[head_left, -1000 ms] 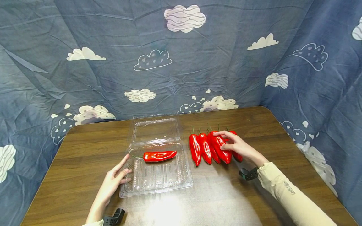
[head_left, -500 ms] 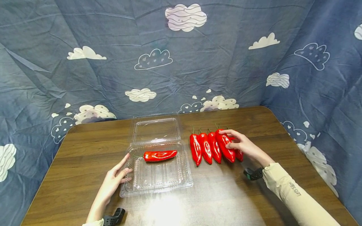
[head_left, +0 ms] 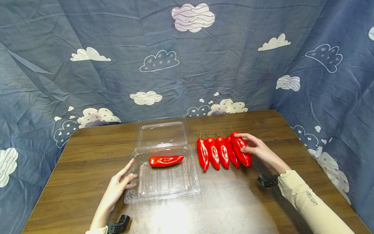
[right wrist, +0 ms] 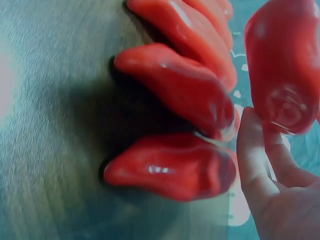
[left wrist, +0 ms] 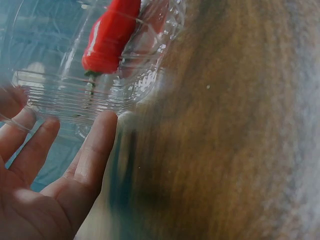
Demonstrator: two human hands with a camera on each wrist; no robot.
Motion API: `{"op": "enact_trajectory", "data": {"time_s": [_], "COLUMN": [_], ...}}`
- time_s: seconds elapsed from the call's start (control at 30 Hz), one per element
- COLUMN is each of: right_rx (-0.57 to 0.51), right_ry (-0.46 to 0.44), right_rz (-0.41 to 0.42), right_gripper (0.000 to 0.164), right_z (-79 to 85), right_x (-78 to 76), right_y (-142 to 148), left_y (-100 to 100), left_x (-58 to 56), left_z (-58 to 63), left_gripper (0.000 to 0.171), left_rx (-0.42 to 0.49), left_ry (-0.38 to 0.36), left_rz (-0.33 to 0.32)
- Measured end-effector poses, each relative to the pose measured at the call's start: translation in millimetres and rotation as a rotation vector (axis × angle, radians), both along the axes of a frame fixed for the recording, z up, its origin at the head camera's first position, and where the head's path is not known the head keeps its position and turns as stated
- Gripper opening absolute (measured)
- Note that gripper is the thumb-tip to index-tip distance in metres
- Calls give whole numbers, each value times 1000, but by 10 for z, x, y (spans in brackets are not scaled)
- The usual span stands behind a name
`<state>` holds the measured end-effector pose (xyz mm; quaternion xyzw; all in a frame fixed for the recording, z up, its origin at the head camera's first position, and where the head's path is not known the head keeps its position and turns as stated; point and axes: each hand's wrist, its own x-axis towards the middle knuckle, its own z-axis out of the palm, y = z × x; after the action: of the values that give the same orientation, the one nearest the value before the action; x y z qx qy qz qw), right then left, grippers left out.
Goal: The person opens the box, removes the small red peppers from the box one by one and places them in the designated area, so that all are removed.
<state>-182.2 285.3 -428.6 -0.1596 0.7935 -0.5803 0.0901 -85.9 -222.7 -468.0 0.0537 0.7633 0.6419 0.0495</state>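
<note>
My right hand (head_left: 257, 150) pinches a long red pepper (head_left: 243, 157) between thumb and fingers, at the right end of a row of several red peppers (head_left: 214, 154). In the right wrist view the held pepper (right wrist: 284, 65) is raised, apart from two peppers lying nearby, one of them a glossy pepper (right wrist: 172, 167). At the left, a hinged clear plastic container (head_left: 163, 187) lies with its lid folded back. One red pepper (head_left: 166, 161) lies crosswise inside it, stem to the left. My left hand (head_left: 115, 188) touches the container's left wall with extended fingers (left wrist: 95, 150).
The clear lid (head_left: 163, 135) lies flat behind the container. The wooden table (head_left: 228, 201) reflects a bright glare at the front. A blue cloud-patterned cloth (head_left: 117, 81) hangs behind and at the sides. Each wrist carries a black camera mount (head_left: 267, 181).
My right hand has moved right with its pepper, from over the middle of the row to its right end, uncovering peppers beneath. The left hand and container stay in place.
</note>
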Motion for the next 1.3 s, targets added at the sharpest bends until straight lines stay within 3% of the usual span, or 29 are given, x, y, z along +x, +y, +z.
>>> {"op": "enact_trajectory", "data": {"time_s": [0.47,1.3], "right_rx": [-46,29], "right_ry": [-6,20], "right_rz": [-69,-231], "right_gripper": [48,49], "right_z": [-48,-232], "right_x": [18,-13], "right_y": [224,527], "left_y": [10,3], "left_x": [16,8], "left_z": [25,18], "left_gripper": [51,51], "left_rx": [7,-9], "left_ry": [29,18], "left_rz": [-7,-6]}}
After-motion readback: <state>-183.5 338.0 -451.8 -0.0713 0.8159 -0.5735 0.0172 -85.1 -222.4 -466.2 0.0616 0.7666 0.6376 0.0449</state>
